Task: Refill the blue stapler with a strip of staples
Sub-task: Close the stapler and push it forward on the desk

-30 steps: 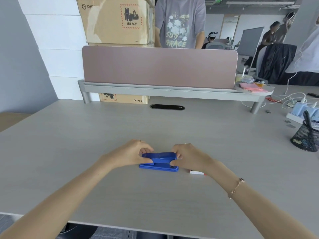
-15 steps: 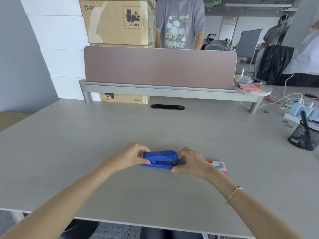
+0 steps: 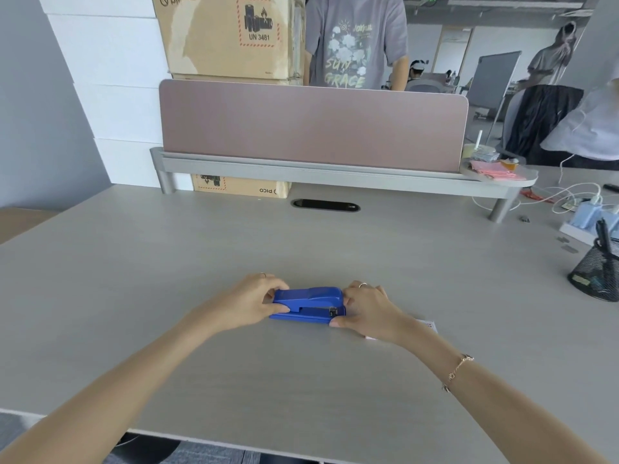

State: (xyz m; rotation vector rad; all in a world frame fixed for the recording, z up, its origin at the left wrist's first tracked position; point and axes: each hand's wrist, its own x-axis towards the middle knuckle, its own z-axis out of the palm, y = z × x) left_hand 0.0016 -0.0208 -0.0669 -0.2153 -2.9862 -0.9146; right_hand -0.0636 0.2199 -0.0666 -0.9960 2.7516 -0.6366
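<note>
- A pink divider panel (image 3: 311, 125) stands upright along the desk's far edge, set on a grey raised shelf (image 3: 335, 177).
- Cardboard boxes (image 3: 227, 35) are stacked behind the panel's left end.
- A black oval cable slot (image 3: 325, 206) is cut into the grey desk (image 3: 167, 262) near the far edge.
- A black mesh pen cup (image 3: 596, 272) sits at the desk's right edge.
- White cables (image 3: 566, 195) and blue chargers (image 3: 588, 214) lie toward the far right corner.
- A person in a grey printed T-shirt (image 3: 355, 45) stands beyond the panel.

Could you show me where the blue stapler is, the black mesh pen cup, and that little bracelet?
blue stapler (image 3: 308, 301): head view, on its top cover.
black mesh pen cup (image 3: 598, 274): head view, on its mesh wall.
bracelet (image 3: 457, 370): head view, on the chain across the right wrist.
</note>
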